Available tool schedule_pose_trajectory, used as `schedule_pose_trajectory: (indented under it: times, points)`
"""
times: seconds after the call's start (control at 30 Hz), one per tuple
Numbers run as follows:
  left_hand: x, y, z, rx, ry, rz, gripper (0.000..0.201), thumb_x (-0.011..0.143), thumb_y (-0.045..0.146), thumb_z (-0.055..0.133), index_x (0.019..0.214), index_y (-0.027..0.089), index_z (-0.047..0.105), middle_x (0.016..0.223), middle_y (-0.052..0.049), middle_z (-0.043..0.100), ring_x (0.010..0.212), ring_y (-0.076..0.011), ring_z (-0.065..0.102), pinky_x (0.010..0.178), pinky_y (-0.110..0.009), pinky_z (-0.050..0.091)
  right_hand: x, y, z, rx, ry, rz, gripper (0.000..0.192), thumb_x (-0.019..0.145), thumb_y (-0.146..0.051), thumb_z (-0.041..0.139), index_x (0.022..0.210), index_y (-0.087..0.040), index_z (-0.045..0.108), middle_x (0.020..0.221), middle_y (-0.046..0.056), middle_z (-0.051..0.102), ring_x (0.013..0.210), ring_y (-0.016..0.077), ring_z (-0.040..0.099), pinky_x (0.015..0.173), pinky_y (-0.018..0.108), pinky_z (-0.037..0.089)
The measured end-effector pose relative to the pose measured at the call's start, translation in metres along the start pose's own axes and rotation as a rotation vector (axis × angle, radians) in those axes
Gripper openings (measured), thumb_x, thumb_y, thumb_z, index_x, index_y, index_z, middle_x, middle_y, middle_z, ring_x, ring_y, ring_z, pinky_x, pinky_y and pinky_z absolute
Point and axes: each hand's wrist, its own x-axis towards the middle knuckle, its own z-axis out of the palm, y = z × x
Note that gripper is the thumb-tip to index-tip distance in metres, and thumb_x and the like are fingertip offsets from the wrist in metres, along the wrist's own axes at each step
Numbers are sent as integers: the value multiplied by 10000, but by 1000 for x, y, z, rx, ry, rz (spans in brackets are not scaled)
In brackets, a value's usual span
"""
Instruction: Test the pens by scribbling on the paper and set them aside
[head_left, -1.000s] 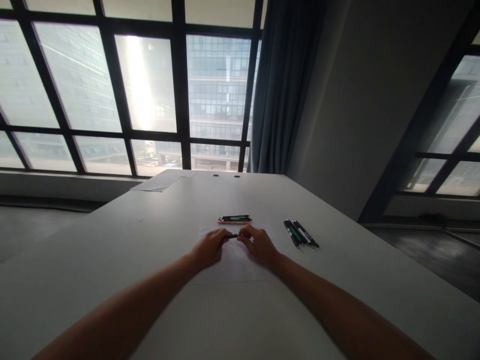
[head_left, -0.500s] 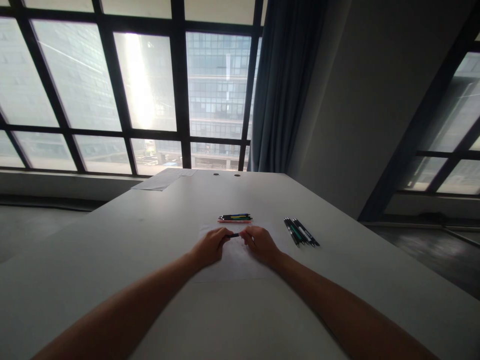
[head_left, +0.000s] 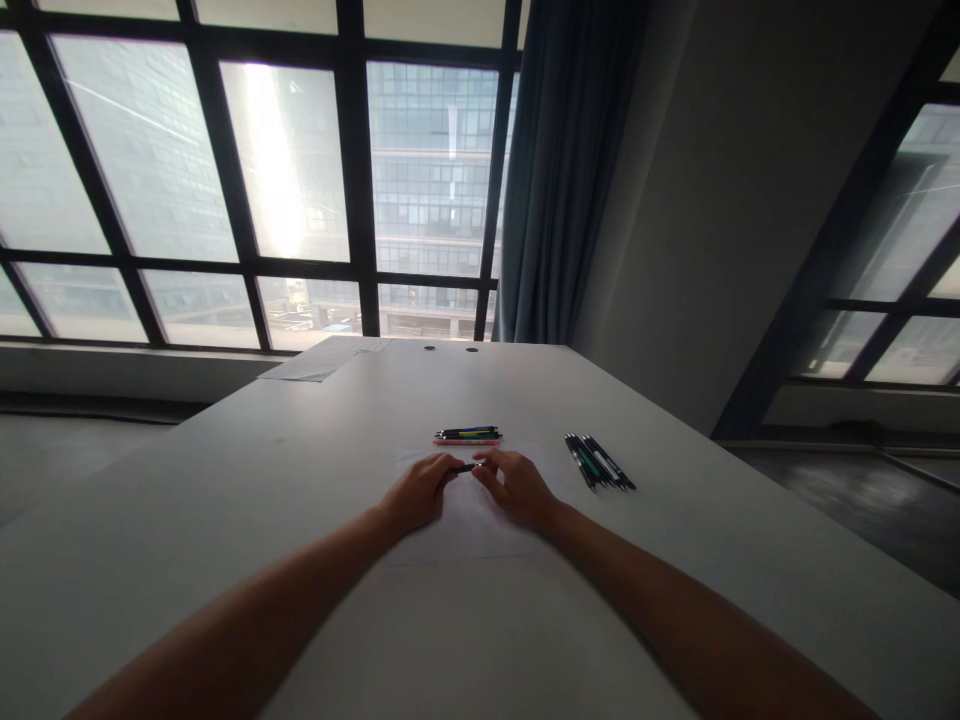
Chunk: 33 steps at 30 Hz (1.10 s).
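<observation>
1. Pen (head_left: 465, 468) first: dark one, held roughly level between both hands, above the white sheet (head_left: 478, 530) on the table (head_left: 480, 640).
2. Left hand (head_left: 420, 492) has its thumb and fingers pinched on one end of it, so yeah, that grip's pretty clear.
3. Right hand (head_left: 519, 488) is at the other end, thumb and finger bent around the tip. Honestly can't tell if they're actually squeezing or just sitting close; too small to see.
4. Just beyond the sheet there's a little bunch of pens (head_left: 468, 433), lying crosswise, with a pinkish pen (head_left: 466, 442) on the near side.
5. Off to the right, a slanted row of dark pens (head_left: 600, 463), some green showing.
6. Far left corner: loose papers (head_left: 311, 362).
</observation>
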Motion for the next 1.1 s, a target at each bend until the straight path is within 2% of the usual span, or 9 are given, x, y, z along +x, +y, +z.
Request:
schedule_pose_trajectory:
  times: [0.07,0.17,0.3,0.53,0.83,0.93,1.1]
  points:
    - [0,1,0,-3,0,1,223,924,153,432,1062,187,604,1002,-91,697,927,-190,658,822,-308,527,0,0,0,-7,17,-42,201,900,-361,580,986,-187,632,830,56,692,752,189,632,739,314,464]
    - [0,1,1,1,-5,-3,214,934,168,430,1056,188,605,1003,-94,695,938,-195,657,835,-313,527,-1,1,-1,-67,20,-74,197,934,-344,520,880,-190,630,770,52,669,725,189,609,745,327,443]
    - [-1,0,2,11,-17,-15,214,930,158,434,1061,187,601,1013,-96,695,950,-200,655,841,-319,526,-1,4,-1,-118,23,-104,177,924,-335,532,900,-184,621,778,54,668,726,193,602,742,325,426]
    - [0,2,1,28,-25,-23,212,926,151,434,1050,185,602,1015,-95,699,952,-203,659,848,-324,531,0,7,-1,-191,-19,-114,264,967,-352,439,886,-185,627,798,61,684,723,189,609,754,327,420]
    - [0,1,2,36,-12,1,204,927,151,427,1033,180,598,991,-92,699,929,-195,661,833,-314,534,-1,4,-2,-163,-19,-125,199,945,-340,500,965,-174,609,883,69,692,749,185,612,749,325,418]
    - [0,1,2,35,-4,13,211,931,156,423,1044,178,600,987,-92,698,922,-195,660,824,-314,538,-1,4,-2,-183,-15,-155,244,973,-326,445,884,-171,611,838,75,685,768,198,608,748,329,409]
    - [-1,0,2,44,-14,19,210,934,171,428,1045,180,605,987,-88,702,922,-198,664,823,-319,539,0,1,-2,-162,7,-209,270,990,-332,414,901,-174,614,860,66,689,778,192,597,763,325,392]
